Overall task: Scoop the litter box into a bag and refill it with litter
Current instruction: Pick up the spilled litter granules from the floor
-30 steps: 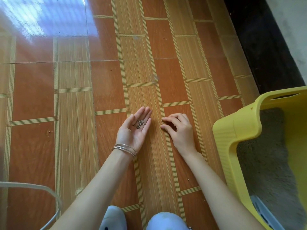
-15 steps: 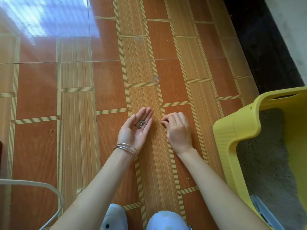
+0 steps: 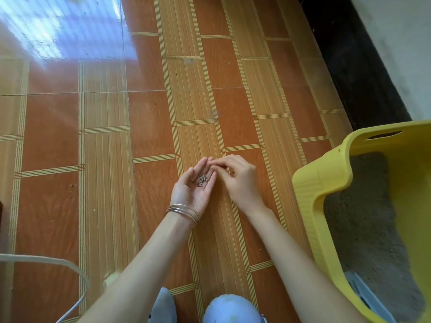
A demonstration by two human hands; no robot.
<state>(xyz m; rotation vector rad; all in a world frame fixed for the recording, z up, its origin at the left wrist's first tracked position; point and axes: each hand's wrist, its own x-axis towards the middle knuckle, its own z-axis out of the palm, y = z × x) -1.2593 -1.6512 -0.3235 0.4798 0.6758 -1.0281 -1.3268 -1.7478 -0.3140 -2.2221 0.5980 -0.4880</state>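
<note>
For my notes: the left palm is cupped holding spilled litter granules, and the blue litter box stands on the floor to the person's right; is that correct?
Not quite: the litter box is yellow, not blue, as the head view shows. The left hand does cup the litter granules, with the box on the floor to the person's right.

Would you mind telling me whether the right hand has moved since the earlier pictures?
Yes. The right hand has moved left, away from the yellow plastic litter box, and its fingertips now reach over the cupped left hand holding grey litter granules.
</note>
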